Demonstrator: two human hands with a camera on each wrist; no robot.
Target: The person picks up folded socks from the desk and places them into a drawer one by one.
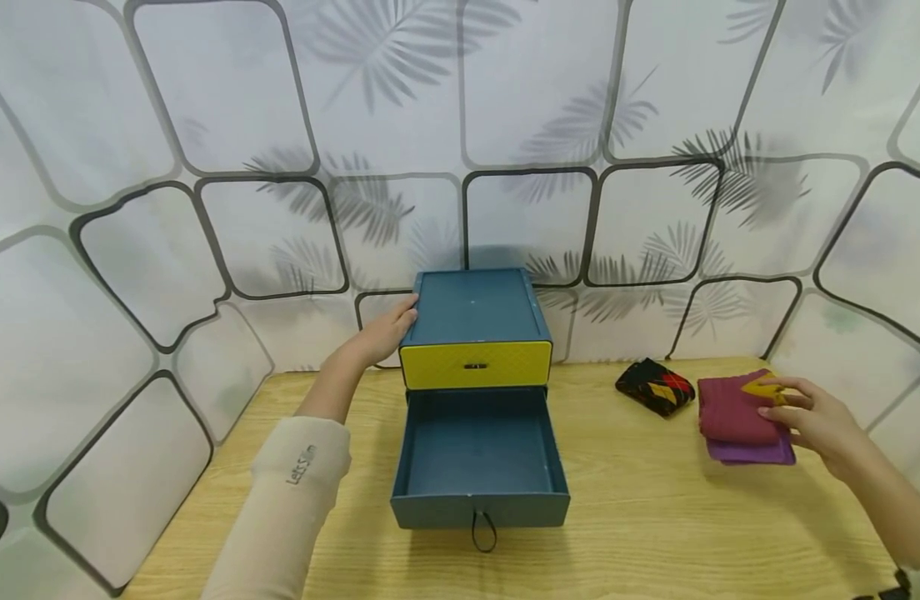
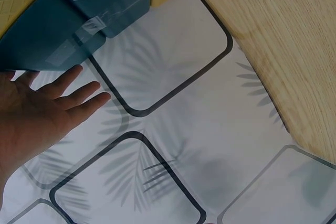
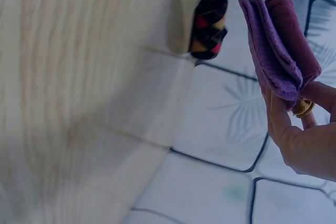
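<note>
My right hand (image 1: 823,421) pinches a small stack of folded cloths (image 1: 737,408), maroon on top and purple below, at its right edge. A bit of mustard-yellow fabric (image 1: 763,388) shows by the fingers. From the right wrist camera, the purple cloth (image 3: 265,51) and the rolled maroon cloth (image 3: 291,30) stand up off the table between thumb and fingers. My left hand (image 1: 385,333) lies with extended fingers against the upper left side of a blue drawer box (image 1: 475,304). Its yellow-fronted upper drawer (image 1: 445,367) is closed; the lower drawer (image 1: 478,454) is pulled out and bare inside.
A folded black cloth with red and yellow diamonds (image 1: 655,387) lies on the wooden table (image 1: 640,517), left of the right hand. A black loop pull (image 1: 484,532) hangs from the lower drawer front. Patterned white curtain (image 1: 535,100) surrounds the table's back and sides.
</note>
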